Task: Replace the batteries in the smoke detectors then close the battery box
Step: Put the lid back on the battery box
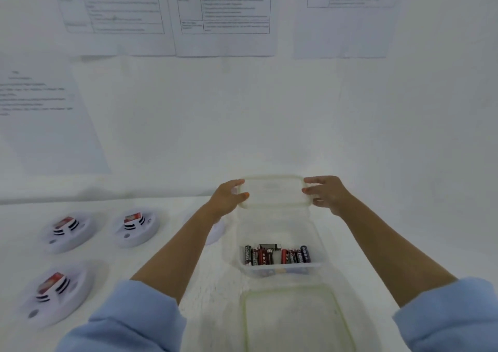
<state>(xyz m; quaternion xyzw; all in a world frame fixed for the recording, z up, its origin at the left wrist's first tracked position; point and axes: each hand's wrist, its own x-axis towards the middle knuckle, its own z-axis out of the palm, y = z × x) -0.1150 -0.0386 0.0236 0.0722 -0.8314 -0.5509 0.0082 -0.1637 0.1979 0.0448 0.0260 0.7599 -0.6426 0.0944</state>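
If the translucent rectangular plastic lid [275,191] comes down skewed, it could catch a rim and jolt the clear plastic battery box [280,266] at lower centre. The left hand [226,198] and right hand [327,194] pinch its short ends, fingers curled, mid-frame above the white worktop [167,211].

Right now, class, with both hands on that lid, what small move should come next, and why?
Probably lower the translucent plastic lid toward you onto the clear plastic battery box. The left hand and right hand grip its two ends, raised beyond the box, which lies open with batteries inside.
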